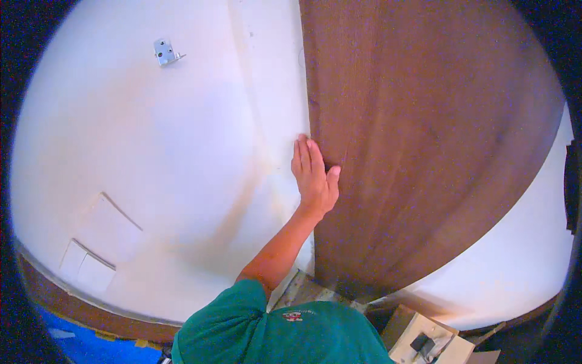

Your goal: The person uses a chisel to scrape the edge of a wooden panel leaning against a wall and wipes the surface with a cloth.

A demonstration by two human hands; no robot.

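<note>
nearest the camera is a green sleeve point(242, 315) at the lower edge, with a bare forearm rising from it toward the middle of the view. beside it at the lower right sits a pale cardboard box point(424, 340) with a dark object in it. 1 hand point(314, 176) is in view; which of the 2 it is cannot be told for sure, though the arm rises from the left shoulder side. it is open and flat, fingers together, pressed against the left edge of the brown wooden door point(424, 133), thumb lying on the wood, grasping nothing. the door stands upright against the white wall point(151, 151). on the wall, lower left, are 2 white switch plates point(88, 264). farthest up is a small metal bracket point(165, 52).
</note>
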